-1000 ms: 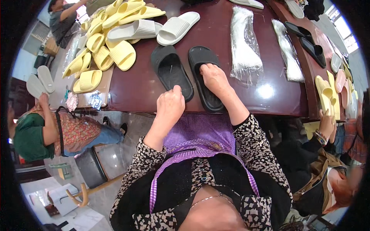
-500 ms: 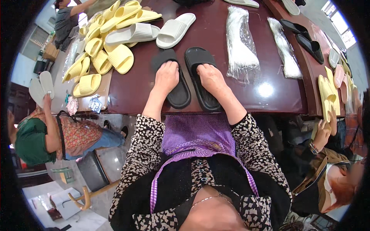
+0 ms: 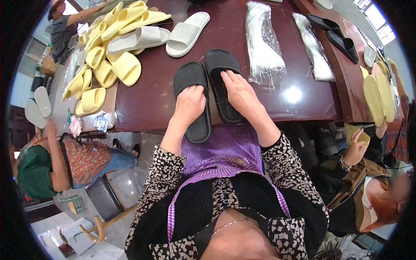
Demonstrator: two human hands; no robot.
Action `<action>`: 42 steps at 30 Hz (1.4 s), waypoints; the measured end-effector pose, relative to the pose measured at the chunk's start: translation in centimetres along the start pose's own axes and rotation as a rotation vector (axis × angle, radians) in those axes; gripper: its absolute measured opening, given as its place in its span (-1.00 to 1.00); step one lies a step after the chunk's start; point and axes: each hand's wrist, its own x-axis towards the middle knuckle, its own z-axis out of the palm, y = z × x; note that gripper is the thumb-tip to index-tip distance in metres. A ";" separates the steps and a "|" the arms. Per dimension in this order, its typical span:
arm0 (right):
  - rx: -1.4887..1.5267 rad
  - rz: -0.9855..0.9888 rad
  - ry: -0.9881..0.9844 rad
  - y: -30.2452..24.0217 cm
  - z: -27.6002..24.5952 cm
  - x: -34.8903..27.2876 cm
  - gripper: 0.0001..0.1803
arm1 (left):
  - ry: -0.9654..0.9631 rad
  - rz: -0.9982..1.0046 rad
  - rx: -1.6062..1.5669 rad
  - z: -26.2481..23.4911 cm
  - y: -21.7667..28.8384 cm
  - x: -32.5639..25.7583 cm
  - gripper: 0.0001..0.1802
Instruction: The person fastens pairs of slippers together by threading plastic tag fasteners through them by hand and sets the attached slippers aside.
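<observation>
L hand [image 3: 189, 104]: flat, fingers spread on left black slipper [image 3: 193, 102], pinning it at table [image 3: 147, 97] edge, mid-frame.
R hand [image 3: 241, 93]: flat on right black slipper [image 3: 224, 84], no pinch, keeping pair aligned.

Two black ribbed slides lie side by side, soles down: left slide [image 3: 193, 100] under the left fingers [image 3: 190, 97], right slide [image 3: 224, 86] under the right fingers [image 3: 232, 82].

Black slippers [image 3: 208, 93], pale yellow slides [image 3: 108, 56], dark red-brown table [image 3: 147, 99], purple checked apron [image 3: 221, 151].

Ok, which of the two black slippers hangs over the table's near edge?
The black slipper under the left hand: its heel sticks out past the table edge, unlike the one under the right hand.
</observation>
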 end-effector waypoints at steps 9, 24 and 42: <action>0.103 0.030 0.078 1.2 -0.9 -1.8 -0.63 | 0.127 -0.046 0.115 0.1 1.2 -0.5 -0.90; 0.256 -0.013 0.328 2.1 -1.4 -0.4 -0.80 | 0.162 -0.096 0.102 -0.6 2.4 -1.4 -0.78; -0.029 0.529 -0.162 8.9 2.3 11.1 -0.70 | 0.149 -0.045 0.023 0.3 1.2 -0.5 -0.81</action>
